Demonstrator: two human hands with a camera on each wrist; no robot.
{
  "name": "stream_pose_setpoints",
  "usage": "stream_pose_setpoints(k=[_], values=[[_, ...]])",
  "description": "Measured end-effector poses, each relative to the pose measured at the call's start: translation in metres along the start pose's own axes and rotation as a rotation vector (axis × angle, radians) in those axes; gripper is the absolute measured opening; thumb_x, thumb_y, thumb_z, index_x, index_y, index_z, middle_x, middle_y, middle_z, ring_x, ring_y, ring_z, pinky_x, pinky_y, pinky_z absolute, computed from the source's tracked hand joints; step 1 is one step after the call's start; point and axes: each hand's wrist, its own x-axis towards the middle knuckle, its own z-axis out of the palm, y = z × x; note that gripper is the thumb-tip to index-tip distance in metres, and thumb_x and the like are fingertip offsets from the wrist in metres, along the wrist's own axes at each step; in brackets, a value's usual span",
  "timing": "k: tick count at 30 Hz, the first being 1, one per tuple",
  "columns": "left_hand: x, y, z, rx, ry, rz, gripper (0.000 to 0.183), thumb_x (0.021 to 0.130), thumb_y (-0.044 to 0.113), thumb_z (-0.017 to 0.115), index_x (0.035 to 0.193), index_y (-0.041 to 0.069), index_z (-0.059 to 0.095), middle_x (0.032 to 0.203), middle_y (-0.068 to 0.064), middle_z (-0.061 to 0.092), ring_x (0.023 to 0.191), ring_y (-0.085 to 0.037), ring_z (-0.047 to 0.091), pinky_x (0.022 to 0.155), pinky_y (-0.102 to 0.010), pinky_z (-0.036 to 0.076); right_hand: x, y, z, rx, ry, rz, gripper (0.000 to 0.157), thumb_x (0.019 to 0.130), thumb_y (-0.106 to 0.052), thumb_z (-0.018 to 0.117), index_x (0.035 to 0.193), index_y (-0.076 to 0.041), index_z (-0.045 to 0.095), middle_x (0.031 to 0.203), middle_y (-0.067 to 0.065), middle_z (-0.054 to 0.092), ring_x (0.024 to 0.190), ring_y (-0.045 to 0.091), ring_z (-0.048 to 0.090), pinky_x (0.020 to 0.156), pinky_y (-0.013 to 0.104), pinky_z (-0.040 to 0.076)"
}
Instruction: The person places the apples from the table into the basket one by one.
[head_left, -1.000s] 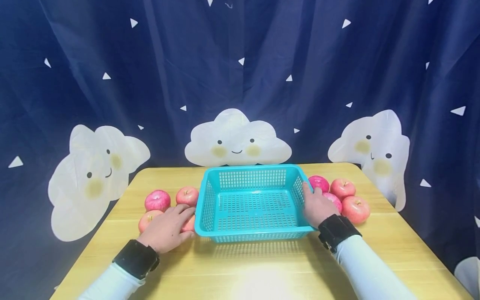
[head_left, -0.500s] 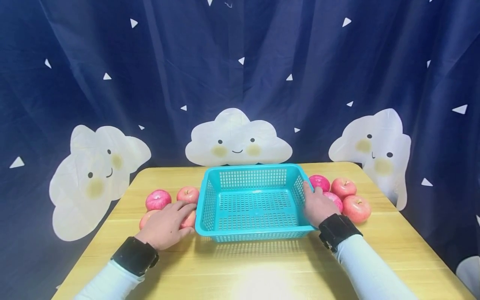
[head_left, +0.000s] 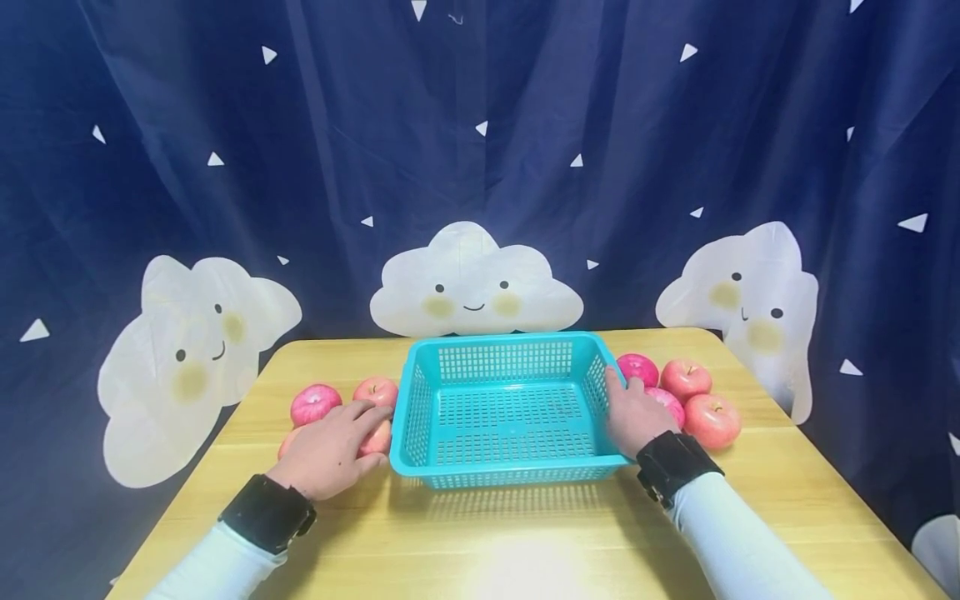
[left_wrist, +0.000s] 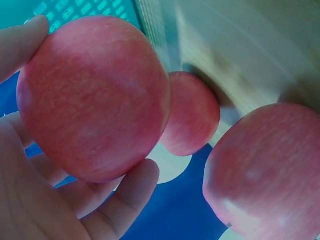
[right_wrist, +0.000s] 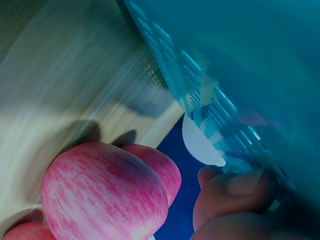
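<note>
Gripping a round pink-red apple (left_wrist: 95, 100) just left of the teal plastic mesh basket (head_left: 510, 467), our left hand (head_left: 326, 454) curls thumb and fingers about it; three similar apples (head_left: 315, 404) lie left of the basket. Our right hand (head_left: 641, 417) clasps the basket's right side, with four more red and pink apples (head_left: 712, 421) right of it. We judge the work barely begun: every apple we see is outside the basket, seven unheld. Under the basket is a pale wood-grained table (head_left: 450, 542); behind it hangs a navy fabric curtain (head_left: 480, 175) with white cartoon clouds (head_left: 476, 292).
</note>
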Motion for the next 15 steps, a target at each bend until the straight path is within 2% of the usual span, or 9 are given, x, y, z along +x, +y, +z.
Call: stream_pose_setpoints(k=[7,11,15], values=[[0.0024,-0.0009,-0.0045,0.014,0.015,0.029,0.075,0.078,0.046,0.07,0.144,0.023,0.041,0.136,-0.006,0.048,0.114,-0.028,0.049,0.079,-0.053,0.053,-0.0001,0.0004,-0.0007,0.008,-0.009,0.004,0.073,0.09,-0.021,0.058,0.149,-0.004,0.019,0.128,0.039,0.037,0.1,0.053,0.05,0.067,0.067,0.05],[0.0036,-0.0002,-0.0064,0.026,0.025,0.044,0.072,0.078,0.045,0.07,0.141,0.023,0.044,0.132,-0.006,0.05,0.108,-0.026,0.052,0.076,-0.051,0.054,0.0008,0.0004,-0.0005,0.01,-0.009,0.004,0.073,0.09,-0.021,0.058,0.149,-0.004,0.019,0.128,0.039,0.037,0.1,0.053,0.05,0.068,0.067,0.049],[0.0036,0.0009,-0.008,0.032,0.017,0.036,0.073,0.078,0.046,0.071,0.141,0.022,0.044,0.134,-0.009,0.049,0.111,-0.029,0.051,0.077,-0.054,0.054,0.0008,0.0006,0.0005,0.006,-0.006,-0.001,0.072,0.09,-0.021,0.057,0.149,-0.004,0.019,0.128,0.039,0.037,0.099,0.053,0.05,0.067,0.067,0.05]])
